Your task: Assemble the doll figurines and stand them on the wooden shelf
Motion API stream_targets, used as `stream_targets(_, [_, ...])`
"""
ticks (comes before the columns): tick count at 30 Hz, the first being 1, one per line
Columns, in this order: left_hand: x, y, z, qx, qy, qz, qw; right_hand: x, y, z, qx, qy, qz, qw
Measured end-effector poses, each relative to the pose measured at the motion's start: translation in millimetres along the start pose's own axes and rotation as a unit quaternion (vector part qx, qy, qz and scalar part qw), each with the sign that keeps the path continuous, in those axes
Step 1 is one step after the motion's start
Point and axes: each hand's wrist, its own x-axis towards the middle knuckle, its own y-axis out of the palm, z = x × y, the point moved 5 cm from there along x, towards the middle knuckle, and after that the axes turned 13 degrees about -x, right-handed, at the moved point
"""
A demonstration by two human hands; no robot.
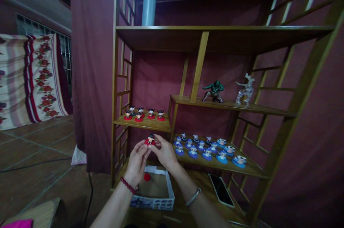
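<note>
A small black-haired figurine (pixel 151 137) on a red round base is held between my two hands, above an open cardboard box. My left hand (pixel 137 156) pinches the base from the left, and my right hand (pixel 166 152) grips it from the other side. Beneath them, the box (pixel 170 189) contains a red round piece (pixel 147 176); my left wrist hides part of its inside. Just behind my hands, several similar figurines (pixel 151 114) with red bases stand on the left shelf (pixel 145 124).
Several blue and purple-based figurines (pixel 206 153) fill the lower right shelf. Above them stand a dark green figure (pixel 214 91) and a clear figure (pixel 245 90). A light blue bottle (pixel 149 4) is on the top shelf. A phone (pixel 220 189) lies right of the box.
</note>
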Motion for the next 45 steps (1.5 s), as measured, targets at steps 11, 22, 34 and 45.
stream_targets(11, [19.7,32.0,-13.9,0.121,0.083,0.028,0.989,33.2,-21.3,8.2,-0.034,-0.018,-0.010,0.999])
stream_targets(22, [33.8,47.2,-32.1,0.421,0.257,0.061,0.868,71.0,-18.3,-0.6,-0.021,0.000,-0.003,1.000])
stream_targets(34, [43.3,56.6,-34.5,0.459,0.262,0.078,0.845,97.2,-3.7,-15.6,-0.029,-0.012,0.012,0.999])
stream_targets(45, [58.9,60.7,-41.5,0.533,0.239,0.065,0.809,116.1,5.2,-22.9,-0.033,0.004,0.042,0.999])
